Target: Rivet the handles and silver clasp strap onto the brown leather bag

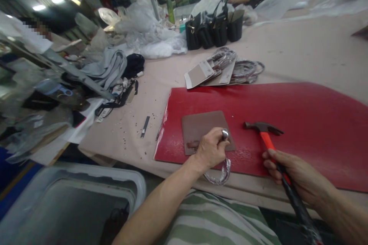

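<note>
My left hand (pixel 212 148) is closed round a metal punch tool (pixel 224 133) that stands on a brown leather piece (pixel 201 127). The piece lies on a red cutting mat (pixel 287 122). A plastic-wrapped strap loop (pixel 221 174) hangs from under that hand over the table edge. My right hand (pixel 293 172) grips the red-and-black handle of a claw hammer (pixel 263 127). The hammer head hovers just above the mat, to the right of the punch.
A stack of brown leather pieces with wrapped straps (pixel 224 69) lies beyond the mat. Black handbags (pixel 214 28) stand farther back, beside white plastic wrapping (pixel 149 30). A small chisel (pixel 145 126) and scattered punched bits lie left of the mat. Other people work at the far end.
</note>
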A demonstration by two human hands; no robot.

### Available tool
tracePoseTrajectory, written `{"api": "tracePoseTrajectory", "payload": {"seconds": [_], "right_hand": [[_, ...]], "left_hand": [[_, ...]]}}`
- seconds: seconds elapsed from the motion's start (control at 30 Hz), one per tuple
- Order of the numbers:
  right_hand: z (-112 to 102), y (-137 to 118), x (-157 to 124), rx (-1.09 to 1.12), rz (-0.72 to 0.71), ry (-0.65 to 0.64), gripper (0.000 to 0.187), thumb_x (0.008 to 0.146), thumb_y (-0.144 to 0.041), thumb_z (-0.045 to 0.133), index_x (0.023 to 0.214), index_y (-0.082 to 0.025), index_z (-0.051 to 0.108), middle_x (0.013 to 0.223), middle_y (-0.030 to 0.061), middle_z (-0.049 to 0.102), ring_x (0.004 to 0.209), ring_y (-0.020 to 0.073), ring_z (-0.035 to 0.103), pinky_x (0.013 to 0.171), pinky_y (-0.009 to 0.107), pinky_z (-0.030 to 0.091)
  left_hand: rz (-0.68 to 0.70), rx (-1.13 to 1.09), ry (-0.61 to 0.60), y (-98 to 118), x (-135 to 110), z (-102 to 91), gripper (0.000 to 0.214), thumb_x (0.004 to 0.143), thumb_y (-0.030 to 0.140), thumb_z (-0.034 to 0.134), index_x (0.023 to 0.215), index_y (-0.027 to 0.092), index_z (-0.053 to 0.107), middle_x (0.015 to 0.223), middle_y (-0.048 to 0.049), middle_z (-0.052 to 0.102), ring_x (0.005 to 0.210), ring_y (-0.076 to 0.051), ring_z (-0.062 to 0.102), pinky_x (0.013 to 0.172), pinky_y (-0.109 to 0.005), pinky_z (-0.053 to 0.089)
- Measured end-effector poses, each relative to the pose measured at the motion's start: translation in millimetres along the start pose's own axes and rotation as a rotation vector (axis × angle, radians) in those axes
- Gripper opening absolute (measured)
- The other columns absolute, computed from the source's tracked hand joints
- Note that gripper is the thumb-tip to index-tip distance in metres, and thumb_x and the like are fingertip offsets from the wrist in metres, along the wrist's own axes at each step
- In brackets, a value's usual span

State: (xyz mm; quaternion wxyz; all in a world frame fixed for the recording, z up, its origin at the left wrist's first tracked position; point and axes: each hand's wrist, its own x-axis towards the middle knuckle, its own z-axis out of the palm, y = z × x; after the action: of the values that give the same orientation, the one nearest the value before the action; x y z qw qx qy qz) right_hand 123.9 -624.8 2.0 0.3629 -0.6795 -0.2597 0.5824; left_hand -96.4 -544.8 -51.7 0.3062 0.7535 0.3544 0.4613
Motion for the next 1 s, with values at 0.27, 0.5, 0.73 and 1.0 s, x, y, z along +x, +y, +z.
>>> {"api": "tracePoseTrajectory", "payload": {"seconds": [0.27, 0.5, 0.73, 1.0], "right_hand": [[-1.0, 6.4, 0.1, 0.221, 0.078, -0.050, 0.035, 0.071, -0.044, 0.078, 0.085, -0.019, 0.058, 0.059, -0.0054, 0.050, 0.041, 0.0063, 0.041, 0.035, 0.017, 0.033], [-2.7, 16.1, 3.7, 0.160, 0.016, -0.071, 0.048, 0.067, -0.058, 0.080, 0.078, -0.021, 0.052, 0.061, -0.0056, 0.054, 0.041, 0.0059, 0.043, 0.036, 0.019, 0.035], [-3.3, 16.7, 4.5, 0.127, 0.025, -0.079, 0.055, 0.063, -0.068, 0.077, 0.073, -0.021, 0.049, 0.059, -0.0060, 0.054, 0.040, 0.0060, 0.044, 0.036, 0.019, 0.034], [-4.5, 18.5, 8.4, 0.135, 0.048, -0.095, 0.055, 0.064, -0.068, 0.075, 0.076, -0.022, 0.049, 0.059, -0.0062, 0.055, 0.040, 0.0063, 0.044, 0.036, 0.020, 0.034]], "left_hand": [[0.022, 0.012, 0.115, 4.1, -6.4, -1.7, 0.010, 0.085, 0.010, 0.063, 0.088, 0.019, 0.066, 0.097, -0.0069, 0.074, 0.097, -0.021, 0.073, 0.089, -0.038, 0.061], [0.063, 0.158, 0.099, 10.5, -16.5, -1.5, 0.009, 0.089, 0.016, 0.064, 0.097, 0.017, 0.069, 0.105, -0.0111, 0.076, 0.102, -0.023, 0.074, 0.091, -0.041, 0.064], [0.078, 0.232, 0.148, 11.5, -18.1, -0.9, 0.009, 0.089, 0.014, 0.065, 0.096, 0.018, 0.069, 0.100, -0.0087, 0.076, 0.099, -0.022, 0.075, 0.090, -0.041, 0.064], [0.090, 0.279, 0.089, 16.1, -9.7, -4.8, 0.011, 0.088, 0.011, 0.065, 0.096, 0.018, 0.069, 0.098, -0.0069, 0.077, 0.099, -0.022, 0.075, 0.091, -0.041, 0.064]]}}
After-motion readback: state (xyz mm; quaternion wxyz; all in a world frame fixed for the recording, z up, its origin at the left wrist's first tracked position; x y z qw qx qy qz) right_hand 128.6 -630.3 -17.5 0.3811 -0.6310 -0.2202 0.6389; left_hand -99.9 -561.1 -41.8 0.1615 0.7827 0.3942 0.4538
